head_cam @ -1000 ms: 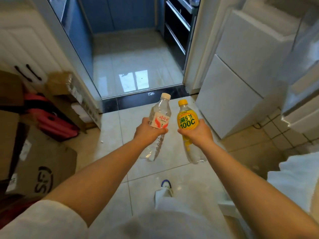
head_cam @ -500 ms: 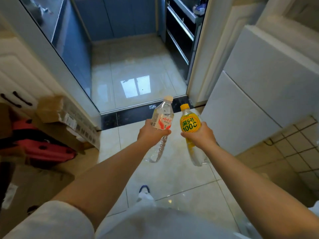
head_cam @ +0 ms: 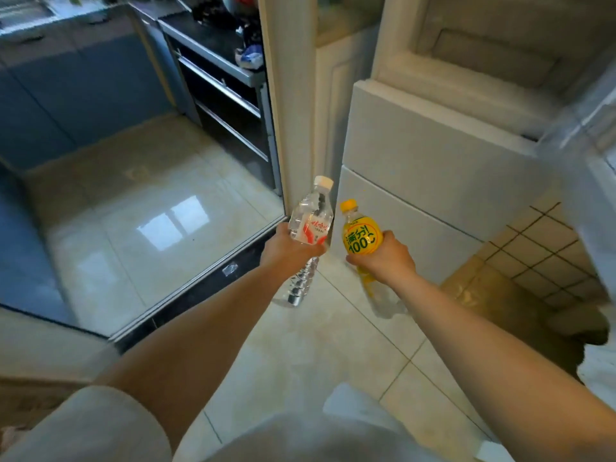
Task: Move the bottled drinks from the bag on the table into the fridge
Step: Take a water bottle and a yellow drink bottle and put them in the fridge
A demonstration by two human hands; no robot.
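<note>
Both hands stay out in front, as before: the left hand (head_cam: pixel 290 250) grips a clear water bottle (head_cam: pixel 308 228), the right hand (head_cam: pixel 388 260) a yellow-labelled drink bottle (head_cam: pixel 361 240), side by side and apart. The white fridge (head_cam: pixel 416 168) now looms closer beyond them, the boxes gone from view at left.

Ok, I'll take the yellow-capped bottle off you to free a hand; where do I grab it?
Take the yellow-capped bottle by its bare neck, just under the cap, coming from above. The right hand wraps its middle, and it stands cap-up beside the clear bottle.
</note>
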